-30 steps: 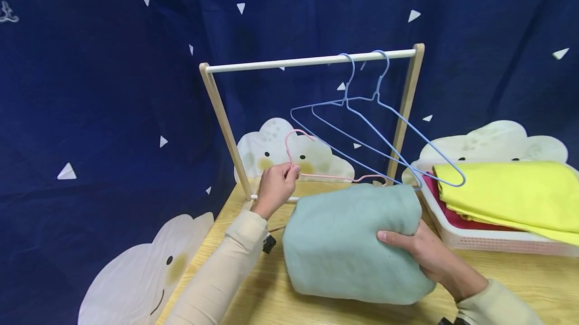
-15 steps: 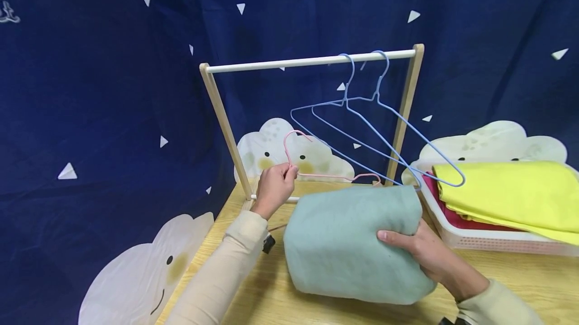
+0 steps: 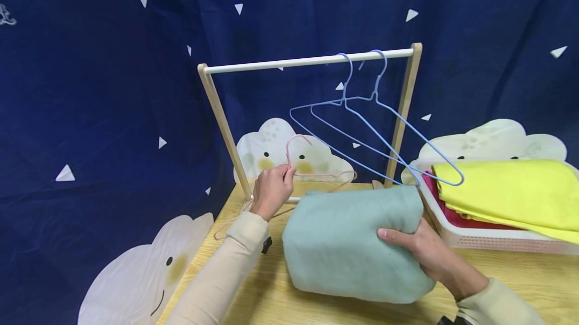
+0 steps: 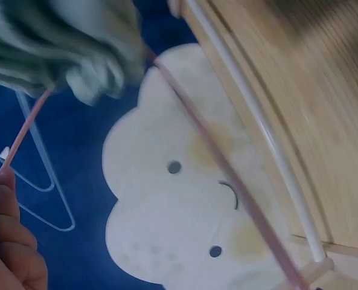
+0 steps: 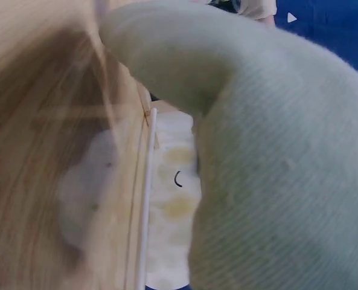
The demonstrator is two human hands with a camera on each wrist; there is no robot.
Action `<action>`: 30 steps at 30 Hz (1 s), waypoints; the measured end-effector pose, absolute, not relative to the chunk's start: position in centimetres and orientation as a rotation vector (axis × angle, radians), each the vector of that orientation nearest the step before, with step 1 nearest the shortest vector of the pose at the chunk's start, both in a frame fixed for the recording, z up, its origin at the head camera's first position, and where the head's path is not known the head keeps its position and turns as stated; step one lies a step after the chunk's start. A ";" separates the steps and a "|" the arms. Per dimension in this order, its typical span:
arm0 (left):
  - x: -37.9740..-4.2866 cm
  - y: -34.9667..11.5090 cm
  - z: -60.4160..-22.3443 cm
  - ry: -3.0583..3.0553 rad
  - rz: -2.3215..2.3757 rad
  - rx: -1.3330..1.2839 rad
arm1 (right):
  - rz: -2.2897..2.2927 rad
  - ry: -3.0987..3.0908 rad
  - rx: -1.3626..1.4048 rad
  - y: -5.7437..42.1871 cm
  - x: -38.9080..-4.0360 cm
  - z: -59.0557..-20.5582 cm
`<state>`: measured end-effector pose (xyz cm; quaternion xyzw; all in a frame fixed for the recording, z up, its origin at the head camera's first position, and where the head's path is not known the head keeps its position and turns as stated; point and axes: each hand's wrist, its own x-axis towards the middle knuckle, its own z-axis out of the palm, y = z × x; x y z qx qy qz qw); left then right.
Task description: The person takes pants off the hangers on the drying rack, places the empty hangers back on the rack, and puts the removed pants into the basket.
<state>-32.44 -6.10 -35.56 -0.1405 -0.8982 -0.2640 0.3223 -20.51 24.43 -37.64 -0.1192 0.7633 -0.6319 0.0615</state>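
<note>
My left hand (image 3: 273,189) pinches a pink clothes hanger (image 3: 288,151) just below its hook, in front of the rack. One end of the hanger shows left of my forearm, the other beyond the cloth's top edge. In the left wrist view the hanger's bar (image 4: 218,154) crosses diagonally, blurred. My right hand (image 3: 434,252) grips a pale green folded cloth (image 3: 353,244) at its right side, thumb on the face, other fingers mostly hidden behind. Up close, the green cloth (image 5: 287,163) fills much of the right wrist view; its exact kind is unclear.
Two blue hangers (image 3: 347,106) hang from the white rail (image 3: 271,65) of a wooden rack (image 3: 221,119). At right, a white basket (image 3: 497,242) holds a yellow cloth (image 3: 511,189) over a red one (image 3: 457,217). A dark blue curtain (image 3: 113,89) stands behind the table (image 3: 253,285).
The pink hanger has turned and shifted left: its right end has moved leftward, and its left end now shows beside my left forearm. The right hand and green cloth stay nearly still.
</note>
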 end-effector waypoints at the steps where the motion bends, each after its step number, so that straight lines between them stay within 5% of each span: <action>1: -32.5 -6.2 -35.6 -2.348 -0.693 -0.363 | -1.910 2.310 -0.368 24.5 -20.5 -37.6; 30: -32.1 -7.6 -36.5 -2.432 -0.817 -0.347 | -1.997 2.301 -0.259 27.1 -21.2 -38.7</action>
